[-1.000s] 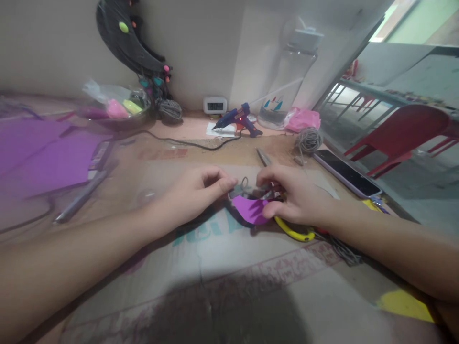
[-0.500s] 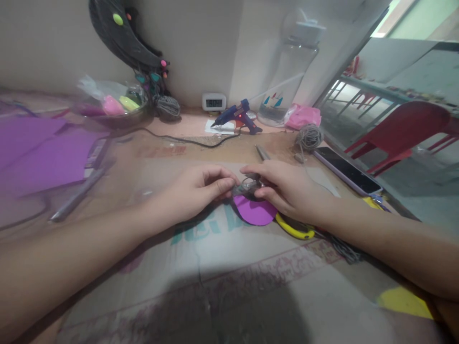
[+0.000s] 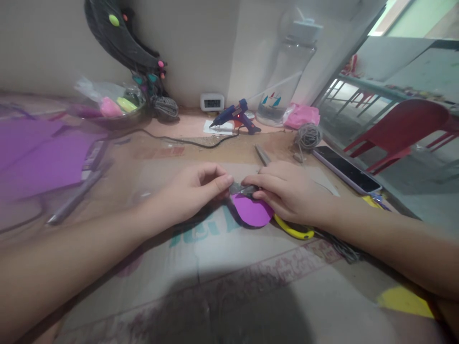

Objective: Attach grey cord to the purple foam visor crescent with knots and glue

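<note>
Between my two hands is a small bundle of grey yarn point(image 3: 246, 189), its finer shape blurred. My left hand point(image 3: 201, 188) pinches its left end between thumb and forefinger. The right end is gripped by my right hand point(image 3: 289, 188), with fingers and thumb closed. Just below the yarn lies a rounded purple paper piece point(image 3: 254, 212), its upper edge covered by the yarn and its right side close to my right fingers. Scissors with a yellow handle point(image 3: 294, 230) lie partly hidden under my right hand; their blade tip point(image 3: 262, 155) shows beyond it.
Cardboard point(image 3: 229, 258) covers the work surface. Behind stand a blue glue gun point(image 3: 233, 116) with its cord, a small clock point(image 3: 212, 102) and a clear bottle point(image 3: 287, 76). A yarn ball point(image 3: 308, 136) and phone point(image 3: 346, 169) are right; purple sheets point(image 3: 39, 153) and a bowl point(image 3: 107, 119) left.
My right fingers have closed down over the yarn, where a loop stood up before. The yarn now lies flatter between my hands, and more of the purple piece and scissor blade shows.
</note>
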The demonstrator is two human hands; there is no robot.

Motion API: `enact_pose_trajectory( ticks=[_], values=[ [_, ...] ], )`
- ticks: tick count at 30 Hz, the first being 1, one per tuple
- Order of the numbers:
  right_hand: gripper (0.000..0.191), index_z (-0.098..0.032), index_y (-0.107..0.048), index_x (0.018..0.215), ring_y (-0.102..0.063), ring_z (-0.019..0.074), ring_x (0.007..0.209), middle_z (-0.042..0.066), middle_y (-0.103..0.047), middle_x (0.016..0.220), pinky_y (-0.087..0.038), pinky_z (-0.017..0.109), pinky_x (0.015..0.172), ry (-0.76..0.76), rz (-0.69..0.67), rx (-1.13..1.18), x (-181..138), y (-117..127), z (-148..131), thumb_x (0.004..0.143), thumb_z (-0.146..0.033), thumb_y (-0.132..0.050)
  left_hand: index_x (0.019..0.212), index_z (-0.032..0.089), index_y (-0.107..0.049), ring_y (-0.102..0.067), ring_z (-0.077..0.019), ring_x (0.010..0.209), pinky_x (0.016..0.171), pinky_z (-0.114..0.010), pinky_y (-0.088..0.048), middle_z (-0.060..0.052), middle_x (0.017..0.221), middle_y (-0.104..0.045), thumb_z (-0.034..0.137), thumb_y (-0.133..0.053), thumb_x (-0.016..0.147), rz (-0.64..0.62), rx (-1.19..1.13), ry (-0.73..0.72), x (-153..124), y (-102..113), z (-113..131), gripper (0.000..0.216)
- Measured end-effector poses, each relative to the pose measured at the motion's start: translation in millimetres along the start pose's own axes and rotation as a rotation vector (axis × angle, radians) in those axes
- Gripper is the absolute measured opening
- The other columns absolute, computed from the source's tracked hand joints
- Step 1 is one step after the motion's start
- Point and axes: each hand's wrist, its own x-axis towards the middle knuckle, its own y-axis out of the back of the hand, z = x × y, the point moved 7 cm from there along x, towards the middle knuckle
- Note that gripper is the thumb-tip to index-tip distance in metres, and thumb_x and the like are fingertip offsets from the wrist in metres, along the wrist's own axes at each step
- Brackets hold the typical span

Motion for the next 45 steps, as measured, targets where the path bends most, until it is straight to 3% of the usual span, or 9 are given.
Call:
enact_pose_trajectory(
  ticks=[7, 45],
  values=[
    [0.033, -0.011, -0.061, 0.11, -0.052, 0.0166, 0.07, 0.006, -0.061, 0.075, -0.034, 0.028, 0.065, -0.011, 0.017, -0.014, 0.8, 0.4, 0.4, 0.098, -0.032, -0.039, 0.078, 0.017, -0.058, -0.049, -0.0098, 0.06, 0.057, -0.023, -0.038, 0.003, 0.067, -0.055, 0.038, -0.052, 0.09, -0.039, -0.109, 0.074, -2.0, -4.0, -0.6, 0.026],
    [0.03, -0.01, -0.065, 0.105, -0.054, 0.0166, 0.068, 0.006, -0.063, 0.072, -0.036, 0.029, 0.062, -0.002, 0.031, -0.064, 0.8, 2.8, -0.9, 0.097, -0.029, -0.043, 0.076, 0.017, -0.057, -0.051, -0.0109, 0.062, 0.062, -0.025, -0.041, 0.002, 0.067, -0.056, 0.034, -0.051, 0.09, -0.081, -0.169, 0.058, 1.4, -5.4, -3.7, 0.023]
  ],
)
